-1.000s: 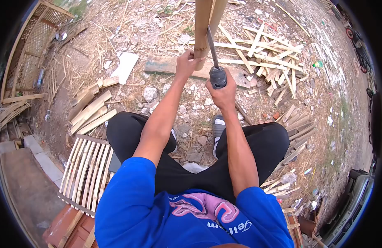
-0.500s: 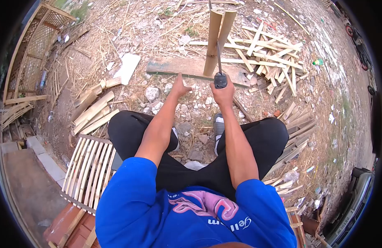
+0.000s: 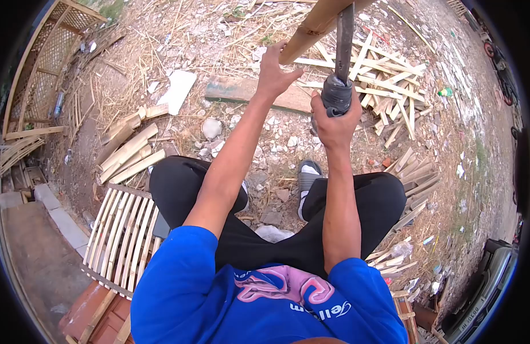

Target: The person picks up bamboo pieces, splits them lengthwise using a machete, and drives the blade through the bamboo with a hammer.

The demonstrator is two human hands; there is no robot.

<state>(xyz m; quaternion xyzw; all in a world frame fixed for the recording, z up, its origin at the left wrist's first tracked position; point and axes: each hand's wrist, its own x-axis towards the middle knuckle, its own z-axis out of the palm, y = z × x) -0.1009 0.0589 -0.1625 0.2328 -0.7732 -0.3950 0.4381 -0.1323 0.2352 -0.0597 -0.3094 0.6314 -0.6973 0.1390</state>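
My right hand [image 3: 336, 117] is wrapped round the dark, taped handle of a long metal blade [image 3: 345, 43]. The blade points up and away, against a thick bamboo piece [image 3: 312, 31] that is raised and tilted to the upper right. At the lower end of the bamboo is my left hand [image 3: 276, 74], its fingers spread, with the fingertips at the bamboo's left side and the thumb apart. Below the bamboo, a wooden plank [image 3: 236, 92] lies on the stony ground, partly hidden behind my hands.
Split bamboo strips [image 3: 400, 86] lie heaped at the upper right, with more pieces [image 3: 417, 178] by my right knee. Bamboo pieces [image 3: 130, 163] and a slatted frame [image 3: 120, 238] are on the left. A white sheet [image 3: 178, 90] and stones [image 3: 211, 128] lie ahead.
The bamboo and blade have risen off the plank and swung to the upper right, nearer the camera. My left hand has moved up and right to the bamboo's lower end.
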